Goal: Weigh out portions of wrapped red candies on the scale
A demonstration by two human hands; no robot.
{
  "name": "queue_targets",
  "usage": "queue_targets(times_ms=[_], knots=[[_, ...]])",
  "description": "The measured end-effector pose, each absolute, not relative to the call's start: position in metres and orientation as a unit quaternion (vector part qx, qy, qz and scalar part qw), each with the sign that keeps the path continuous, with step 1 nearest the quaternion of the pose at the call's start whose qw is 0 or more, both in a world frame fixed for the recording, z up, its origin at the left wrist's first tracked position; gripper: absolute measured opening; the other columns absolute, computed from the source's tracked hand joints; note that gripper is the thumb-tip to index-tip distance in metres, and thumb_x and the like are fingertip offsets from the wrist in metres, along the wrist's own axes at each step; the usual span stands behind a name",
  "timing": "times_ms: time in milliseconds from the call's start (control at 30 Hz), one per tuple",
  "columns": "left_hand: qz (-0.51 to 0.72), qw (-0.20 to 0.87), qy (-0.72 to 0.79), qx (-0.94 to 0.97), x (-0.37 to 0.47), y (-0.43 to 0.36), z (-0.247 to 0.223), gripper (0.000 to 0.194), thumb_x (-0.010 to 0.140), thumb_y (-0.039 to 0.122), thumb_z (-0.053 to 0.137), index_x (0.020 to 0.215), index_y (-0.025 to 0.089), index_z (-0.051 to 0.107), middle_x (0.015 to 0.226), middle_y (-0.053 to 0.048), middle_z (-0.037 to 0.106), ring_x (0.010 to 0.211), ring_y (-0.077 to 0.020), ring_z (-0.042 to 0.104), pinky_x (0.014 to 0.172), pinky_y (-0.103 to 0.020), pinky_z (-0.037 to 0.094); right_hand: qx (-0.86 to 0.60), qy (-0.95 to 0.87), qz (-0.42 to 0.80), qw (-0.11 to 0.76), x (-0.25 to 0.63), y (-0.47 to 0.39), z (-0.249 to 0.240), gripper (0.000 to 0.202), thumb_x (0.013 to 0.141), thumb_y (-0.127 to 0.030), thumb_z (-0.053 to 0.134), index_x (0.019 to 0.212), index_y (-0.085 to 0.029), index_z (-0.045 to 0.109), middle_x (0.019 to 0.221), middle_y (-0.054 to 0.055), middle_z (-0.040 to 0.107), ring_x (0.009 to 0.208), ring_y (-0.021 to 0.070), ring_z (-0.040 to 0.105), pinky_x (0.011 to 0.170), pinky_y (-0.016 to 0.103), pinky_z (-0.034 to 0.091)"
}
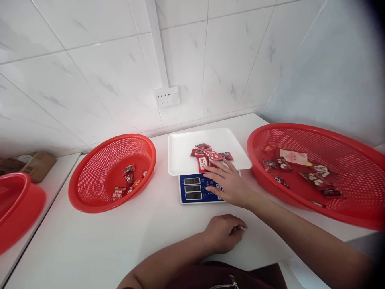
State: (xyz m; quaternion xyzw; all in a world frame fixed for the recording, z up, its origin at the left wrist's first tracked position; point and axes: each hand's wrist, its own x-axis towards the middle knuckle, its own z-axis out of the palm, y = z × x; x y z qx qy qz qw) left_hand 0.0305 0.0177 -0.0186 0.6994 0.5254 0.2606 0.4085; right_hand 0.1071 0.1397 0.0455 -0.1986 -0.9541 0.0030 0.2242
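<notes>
A white scale tray [180, 154] carries several small red wrapped packets [212, 155], heaped near its middle. Below it shows the blue display panel [192, 196] of the weighing scale, with small number windows. My right hand [230, 184] is over the tray's front edge and part of the panel, fingers spread. Its fingertips are close to a red-and-white packet [203, 163]; whether they touch it I cannot tell. My left hand [224, 233] rests on the white table in front of the scale, fingers curled in loosely, with nothing visible in them.
To the left stands a red mesh basket [90, 176] with several packets inside. A larger red basket [297, 130] with more packets stands at right. Another red basket [27, 212] and a cardboard box [39, 166] are at far left. Behind is a tiled wall with a socket [167, 96].
</notes>
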Motion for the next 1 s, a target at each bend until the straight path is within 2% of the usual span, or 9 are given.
queue_targets(times_ms=[67,133,267,333,533,667,800,900,1000], knots=[[0.264,0.407,0.523,0.701,0.030,0.018,-0.019,0.029,0.081,0.019,0.049,0.105,0.016,0.066,0.095,-0.005,0.068,0.077,-0.0138,0.063,0.078,-0.022,0.048,-0.223,-0.940,0.006,0.257,0.110,0.143,0.047,0.035,0.091,-0.043,0.042,0.107,-0.021,0.063,0.123,0.007,0.059,0.124,0.0248,0.043,0.107,0.047,0.027],[0.266,0.405,0.520,0.703,0.030,0.018,-0.019,0.029,0.080,0.019,0.050,0.105,0.016,0.066,0.095,-0.005,0.068,0.078,-0.0139,0.062,0.078,-0.022,0.048,-0.282,-0.922,0.010,0.266,0.112,0.149,0.047,0.040,0.090,-0.046,0.040,0.114,-0.021,0.061,0.130,0.009,0.054,0.127,0.0267,0.039,0.106,0.048,0.029],[0.260,0.402,0.523,0.705,0.030,0.017,-0.019,0.029,0.080,0.019,0.050,0.104,0.017,0.066,0.094,-0.004,0.068,0.078,-0.0142,0.062,0.079,-0.022,0.048,-0.398,-0.895,0.027,0.200,0.113,0.164,0.043,0.058,0.089,-0.057,0.032,0.133,-0.022,0.046,0.145,0.011,0.033,0.136,0.0354,0.020,0.103,0.055,0.029],[0.257,0.404,0.524,0.704,0.030,0.017,-0.018,0.029,0.080,0.020,0.050,0.104,0.018,0.066,0.094,-0.004,0.068,0.077,-0.0140,0.062,0.078,-0.023,0.048,-0.409,-0.897,0.033,0.166,0.110,0.167,0.042,0.059,0.088,-0.060,0.030,0.136,-0.027,0.041,0.148,0.009,0.029,0.136,0.0363,0.017,0.103,0.056,0.028],[0.245,0.409,0.532,0.700,0.031,0.018,-0.016,0.030,0.080,0.019,0.050,0.105,0.020,0.066,0.095,-0.003,0.068,0.079,-0.0142,0.063,0.079,-0.023,0.048,-0.381,-0.913,0.017,0.144,0.093,0.163,0.045,0.059,0.089,-0.058,0.030,0.138,-0.027,0.039,0.147,0.010,0.031,0.133,0.0341,0.028,0.102,0.051,0.033],[0.240,0.414,0.533,0.698,0.031,0.018,-0.013,0.030,0.079,0.018,0.050,0.105,0.020,0.066,0.096,-0.003,0.068,0.080,-0.0149,0.063,0.079,-0.024,0.049,-0.373,-0.916,0.000,0.146,0.081,0.160,0.045,0.059,0.090,-0.055,0.031,0.138,-0.022,0.040,0.146,0.015,0.032,0.131,0.0343,0.032,0.100,0.051,0.035],[0.245,0.411,0.535,0.696,0.031,0.018,-0.013,0.030,0.079,0.018,0.051,0.104,0.019,0.067,0.096,-0.004,0.069,0.080,-0.0154,0.063,0.079,-0.024,0.048,-0.382,-0.912,-0.004,0.150,0.076,0.158,0.047,0.057,0.089,-0.054,0.034,0.137,-0.024,0.042,0.146,0.013,0.032,0.130,0.0352,0.033,0.099,0.053,0.034],[0.248,0.410,0.537,0.694,0.031,0.018,-0.014,0.030,0.079,0.019,0.050,0.103,0.020,0.067,0.095,-0.003,0.069,0.079,-0.0156,0.063,0.078,-0.024,0.049,-0.372,-0.908,0.004,0.194,0.076,0.147,0.053,0.055,0.089,-0.053,0.036,0.135,-0.023,0.044,0.146,0.014,0.032,0.132,0.0371,0.029,0.100,0.058,0.031],[0.246,0.426,0.541,0.683,0.030,0.018,-0.015,0.030,0.078,0.020,0.051,0.104,0.022,0.065,0.094,-0.002,0.069,0.079,-0.0164,0.063,0.078,-0.026,0.048,-0.308,-0.901,0.030,0.303,0.082,0.130,0.068,0.052,0.091,-0.046,0.037,0.136,-0.022,0.040,0.144,0.013,0.035,0.133,0.0329,0.029,0.100,0.052,0.037]])
